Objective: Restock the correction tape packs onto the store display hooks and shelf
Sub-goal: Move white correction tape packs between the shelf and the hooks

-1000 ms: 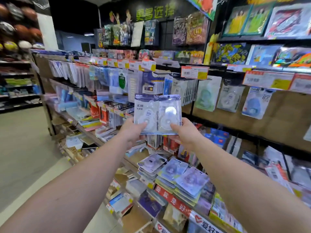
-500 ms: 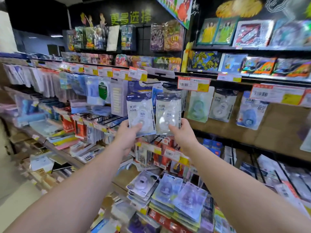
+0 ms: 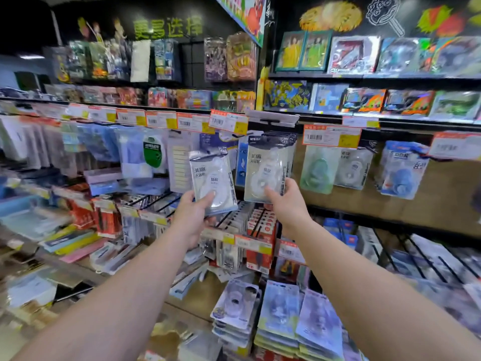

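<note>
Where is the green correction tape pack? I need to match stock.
In the head view, the green correction tape pack hangs right of centre, between the right hand and a white pack.

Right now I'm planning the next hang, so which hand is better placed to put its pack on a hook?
Probably the right hand. Its pack is already up against the matching packs hanging on the hook. The left hand holds its pack lower, tilted, and away from any matching hook.

Low in the frame, the shelf [image 3: 182, 307] carries three stacks of correction tape packs [image 3: 279, 312]; notebooks [image 3: 70, 242] lie at left.
</note>
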### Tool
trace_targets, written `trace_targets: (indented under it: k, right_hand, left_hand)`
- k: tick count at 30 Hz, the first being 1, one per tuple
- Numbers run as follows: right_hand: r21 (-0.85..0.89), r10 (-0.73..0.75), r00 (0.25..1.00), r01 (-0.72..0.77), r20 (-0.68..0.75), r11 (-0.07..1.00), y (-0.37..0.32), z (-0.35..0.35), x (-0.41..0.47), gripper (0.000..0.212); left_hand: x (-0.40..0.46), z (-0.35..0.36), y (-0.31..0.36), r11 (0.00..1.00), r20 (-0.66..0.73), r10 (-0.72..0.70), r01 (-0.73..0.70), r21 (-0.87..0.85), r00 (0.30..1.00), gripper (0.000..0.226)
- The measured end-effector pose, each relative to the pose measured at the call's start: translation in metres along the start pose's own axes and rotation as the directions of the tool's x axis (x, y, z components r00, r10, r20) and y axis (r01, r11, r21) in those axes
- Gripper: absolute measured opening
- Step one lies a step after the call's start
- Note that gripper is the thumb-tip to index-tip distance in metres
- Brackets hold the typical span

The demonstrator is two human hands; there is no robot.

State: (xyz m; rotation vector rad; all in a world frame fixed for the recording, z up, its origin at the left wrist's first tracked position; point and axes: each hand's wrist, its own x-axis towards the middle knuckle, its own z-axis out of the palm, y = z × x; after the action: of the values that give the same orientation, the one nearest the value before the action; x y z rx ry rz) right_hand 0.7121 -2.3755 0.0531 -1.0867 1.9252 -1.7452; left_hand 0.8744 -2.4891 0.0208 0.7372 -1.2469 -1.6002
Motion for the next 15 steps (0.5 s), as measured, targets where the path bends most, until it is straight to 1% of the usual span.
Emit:
trace_targets:
  k: [4, 7, 9, 11, 15]
  right_hand:
    - [-0.003, 0.024, 0.999, -0.024, -0.034, 1.0, 0.006, 0.007, 0.008, 0.067]
    - [0.031, 0.021, 0.998, -0.019, -0.062, 0.999, 0.011, 0.009, 0.013, 0.087]
    - [0.043, 0.016, 0.997, -0.013, -0.071, 0.999, 0.015, 0.01, 0.017, 0.095]
    - [0.048, 0.008, 0.997, -0.005, -0.071, 0.999, 0.016, 0.011, 0.018, 0.097]
    - [0.072, 0.017, 0.998, -0.013, -0.066, 0.997, 0.016, 0.012, 0.018, 0.092]
  left_hand:
    - [0.012, -0.004, -0.004, 1.0, 0.04, -0.021, 0.02, 0.016, 0.999, 0.04]
    - [0.018, -0.001, -0.005, 0.999, 0.085, -0.03, 0.028, 0.02, 0.996, 0.031]
    - [0.019, 0.001, -0.005, 0.999, 0.102, -0.04, 0.039, 0.007, 0.994, 0.022]
    - [0.023, 0.002, -0.007, 0.999, 0.113, -0.042, 0.041, 0.007, 0.993, 0.019]
    - [0.027, 0.001, -0.009, 0.999, 0.114, -0.047, 0.046, 0.017, 0.992, 0.03]
